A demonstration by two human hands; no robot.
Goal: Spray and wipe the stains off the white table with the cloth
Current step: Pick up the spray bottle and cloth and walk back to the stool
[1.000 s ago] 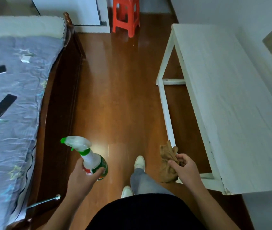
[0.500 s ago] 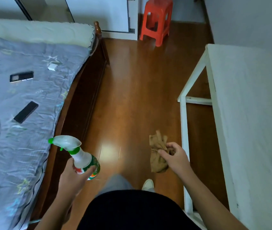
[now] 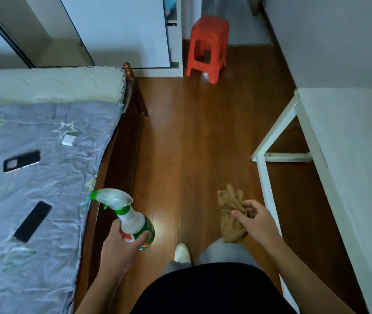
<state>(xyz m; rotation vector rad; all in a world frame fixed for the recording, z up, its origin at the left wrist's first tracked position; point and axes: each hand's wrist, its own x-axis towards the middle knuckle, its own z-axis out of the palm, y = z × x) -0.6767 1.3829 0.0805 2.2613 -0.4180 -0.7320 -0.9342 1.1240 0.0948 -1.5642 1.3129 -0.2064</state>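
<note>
Both hands are full. The left hand (image 3: 117, 248) is wrapped round the lower body of the spray bottle (image 3: 135, 223), with no finger visibly on the trigger and the green nozzle pointing left, away from the work. The right hand (image 3: 258, 220) has its fingers and thumb closed on a bunched brown cloth (image 3: 229, 214), which hangs down in front of the palm. Neither grip looks different from a second ago.

What has changed is the view. The white desk (image 3: 357, 166), which filled much of the right side a second ago, has slid off toward the right edge, while the bed (image 3: 44, 257) now takes up far more of the left. The feet have shifted too. It reads as the person stepping along the wooden floor (image 3: 191, 143) between bed and desk, facing down the aisle toward the red stool (image 3: 208, 41) rather than toward the desktop.

For the task, that means nothing has started: no spray is out and the cloth has not met the surface. The desk stands to the right of the right hand, near but not touching, with its white leg frame just beyond the cloth. The bottle is farther off, across the body. I cannot make out any stains on the top from here.
</note>
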